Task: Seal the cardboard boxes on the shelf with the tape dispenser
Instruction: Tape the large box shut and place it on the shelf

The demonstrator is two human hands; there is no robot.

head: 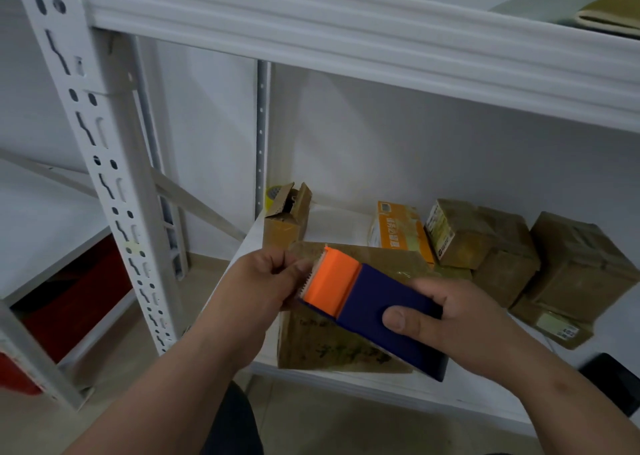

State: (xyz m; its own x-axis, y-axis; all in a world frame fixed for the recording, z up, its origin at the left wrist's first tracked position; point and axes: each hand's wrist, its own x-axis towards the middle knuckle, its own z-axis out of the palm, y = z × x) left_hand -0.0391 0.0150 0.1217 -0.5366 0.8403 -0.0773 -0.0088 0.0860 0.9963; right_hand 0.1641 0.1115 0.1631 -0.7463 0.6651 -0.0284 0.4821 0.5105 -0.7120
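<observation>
Tape dispenser (372, 311) first: we held the blue-and-orange tool in our two hands, just above the nearest cardboard box (332, 342) at the shelf's (346, 382) front edge. Our right hand (446, 323) gripped its blue body, thumb on top; our left hand (268, 281) had its fingers curled at the orange cutter end, seemingly pinching the tape's free end, though the tape itself was too faint to make out. We judged the sealing of this box as only starting. Behind it we counted one small box with open flaps (285, 217), one orange printed carton (398, 231), and about four brown taped parcels (485, 240) on the right, apparently already sealed.
</observation>
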